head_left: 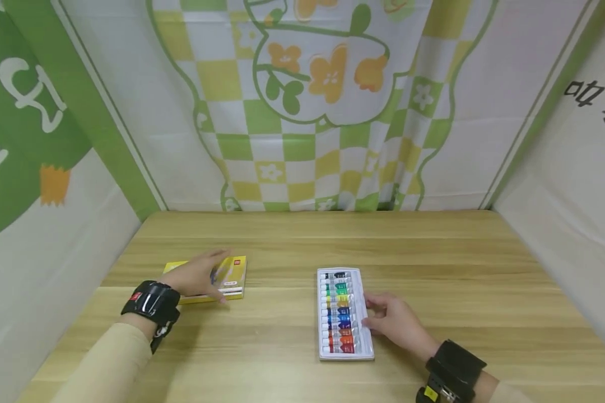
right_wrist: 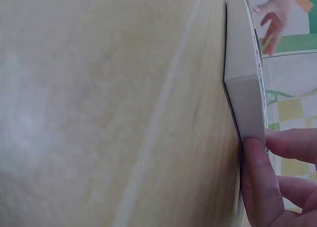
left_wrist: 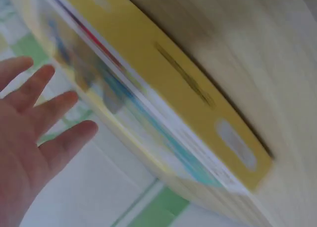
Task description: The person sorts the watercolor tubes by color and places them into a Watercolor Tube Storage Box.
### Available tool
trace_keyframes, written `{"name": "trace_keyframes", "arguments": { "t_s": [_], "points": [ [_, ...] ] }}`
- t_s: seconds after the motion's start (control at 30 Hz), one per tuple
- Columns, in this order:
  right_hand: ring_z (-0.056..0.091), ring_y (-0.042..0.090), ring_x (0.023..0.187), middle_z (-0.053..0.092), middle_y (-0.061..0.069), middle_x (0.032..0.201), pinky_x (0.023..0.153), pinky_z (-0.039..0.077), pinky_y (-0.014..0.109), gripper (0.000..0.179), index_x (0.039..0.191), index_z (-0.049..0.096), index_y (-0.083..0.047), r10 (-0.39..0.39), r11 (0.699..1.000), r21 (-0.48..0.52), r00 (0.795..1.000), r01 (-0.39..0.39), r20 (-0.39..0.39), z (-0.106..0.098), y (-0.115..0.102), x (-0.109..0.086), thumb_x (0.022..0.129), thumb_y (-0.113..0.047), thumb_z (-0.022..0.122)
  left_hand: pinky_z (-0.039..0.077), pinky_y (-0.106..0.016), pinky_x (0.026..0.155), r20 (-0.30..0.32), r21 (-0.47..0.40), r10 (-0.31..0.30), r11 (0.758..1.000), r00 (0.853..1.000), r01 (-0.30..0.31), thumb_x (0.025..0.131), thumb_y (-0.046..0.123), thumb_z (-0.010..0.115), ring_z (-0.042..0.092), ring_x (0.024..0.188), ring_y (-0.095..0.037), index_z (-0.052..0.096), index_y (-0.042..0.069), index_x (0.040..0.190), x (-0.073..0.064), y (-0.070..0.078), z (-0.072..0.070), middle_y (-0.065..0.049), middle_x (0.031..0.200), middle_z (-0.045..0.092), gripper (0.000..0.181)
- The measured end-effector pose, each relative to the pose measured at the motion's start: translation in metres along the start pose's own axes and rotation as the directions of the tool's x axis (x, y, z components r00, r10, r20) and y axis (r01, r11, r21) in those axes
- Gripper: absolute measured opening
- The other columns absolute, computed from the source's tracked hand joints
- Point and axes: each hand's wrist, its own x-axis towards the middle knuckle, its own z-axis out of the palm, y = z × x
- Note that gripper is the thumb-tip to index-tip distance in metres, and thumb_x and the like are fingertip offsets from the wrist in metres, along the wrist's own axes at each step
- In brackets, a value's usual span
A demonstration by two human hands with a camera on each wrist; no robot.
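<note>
At the right edge of a white tray of paint tubes (head_left: 365, 344), my right hand (head_left: 395, 323) pinches the rim between thumb and fingers. Several small tubes in different colours lie in a column inside it. In the right wrist view, fingers (right_wrist: 260, 172) press against the pale side wall of the tray (right_wrist: 242, 43), with the thumb at its upper edge. My left hand (head_left: 194, 277) hovers over a flat yellow box (head_left: 238, 268) at the left, fingers spread. The left wrist view shows these fingers (left_wrist: 69, 140) apart from the box (left_wrist: 198, 98), which has a printed picture on top.
Both things lie on a wooden table (head_left: 433, 252), the tray near the middle and the box to its left. A patterned cloth (head_left: 302, 157) hangs along the back edge. Printed cloth walls (head_left: 559, 196) flank the table on both sides.
</note>
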Motion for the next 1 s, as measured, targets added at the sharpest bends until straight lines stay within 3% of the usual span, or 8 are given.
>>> {"name": "trace_keyframes", "arguments": {
  "t_s": [0.17, 0.33, 0.57, 0.77, 0.9, 1.0],
  "points": [
    [0.063, 0.018, 0.081, 0.064, 0.019, 0.118, 0.067, 0.06, 0.03, 0.061, 0.136, 0.056, 0.013, -0.008, 1.0, -0.001, 1.0, 0.008, 0.019, -0.002, 0.0, -0.001, 0.08, 0.008, 0.079, 0.038, -0.064, 0.106, 0.049, 0.04, -0.029, 0.999, 0.998, 0.027, 0.063, 0.03, 0.1, 0.043, 0.131, -0.058, 0.039, -0.017, 0.146, 0.001, -0.013, 0.0, -0.04, 0.146, 0.038, 0.114],
    [0.061, 0.019, 0.079, 0.064, 0.018, 0.116, 0.066, 0.06, 0.029, 0.063, 0.136, 0.055, 0.013, -0.028, 0.999, -0.019, 0.998, 0.029, 0.052, -0.006, 0.003, -0.003, 0.079, 0.007, 0.079, 0.04, -0.062, 0.106, 0.081, 0.064, -0.012, 0.998, 0.997, 0.007, 0.061, 0.02, 0.1, 0.044, 0.131, -0.055, 0.043, -0.014, 0.145, 0.014, -0.006, 0.002, -0.037, 0.147, 0.04, 0.108],
    [0.059, 0.02, 0.078, 0.064, 0.014, 0.112, 0.064, 0.059, 0.029, 0.059, 0.135, 0.057, 0.013, -0.036, 0.998, -0.045, 0.996, 0.039, 0.083, -0.018, 0.007, -0.006, 0.08, 0.007, 0.079, 0.035, -0.058, 0.113, 0.201, 0.084, 0.01, 0.996, 0.98, -0.028, 0.061, 0.004, 0.097, 0.039, 0.14, -0.048, 0.04, -0.002, 0.153, 0.056, 0.039, 0.002, -0.028, 0.157, 0.035, 0.109],
    [0.06, 0.02, 0.079, 0.066, 0.013, 0.111, 0.064, 0.058, 0.029, 0.059, 0.135, 0.057, 0.013, -0.029, 0.999, -0.041, 0.994, 0.034, 0.107, -0.025, 0.011, -0.016, 0.08, 0.006, 0.079, 0.033, -0.052, 0.116, 0.27, 0.164, 0.103, 0.975, 0.957, -0.151, 0.06, -0.005, 0.095, 0.039, 0.142, -0.041, 0.042, 0.004, 0.153, 0.098, 0.076, 0.012, -0.02, 0.157, 0.04, 0.108],
    [0.06, 0.02, 0.08, 0.064, 0.013, 0.11, 0.065, 0.059, 0.029, 0.06, 0.136, 0.055, 0.015, -0.036, 0.999, -0.028, 0.99, 0.04, 0.139, -0.028, 0.014, -0.022, 0.081, 0.006, 0.078, 0.043, -0.048, 0.109, 0.3, 0.213, 0.119, 0.959, 0.946, -0.188, 0.062, -0.015, 0.088, 0.033, 0.147, -0.037, 0.041, 0.01, 0.155, 0.117, 0.1, 0.021, -0.014, 0.16, 0.037, 0.107],
    [0.06, 0.02, 0.08, 0.064, 0.012, 0.11, 0.065, 0.058, 0.029, 0.061, 0.136, 0.055, 0.014, -0.048, 0.998, -0.039, 0.988, 0.054, 0.148, -0.031, 0.016, -0.025, 0.08, 0.005, 0.079, 0.048, -0.047, 0.102, 0.318, 0.248, 0.116, 0.948, 0.941, -0.201, 0.067, -0.022, 0.079, 0.025, 0.151, -0.036, 0.039, 0.012, 0.157, 0.122, 0.118, 0.025, -0.009, 0.164, 0.034, 0.105]
  ]
}}
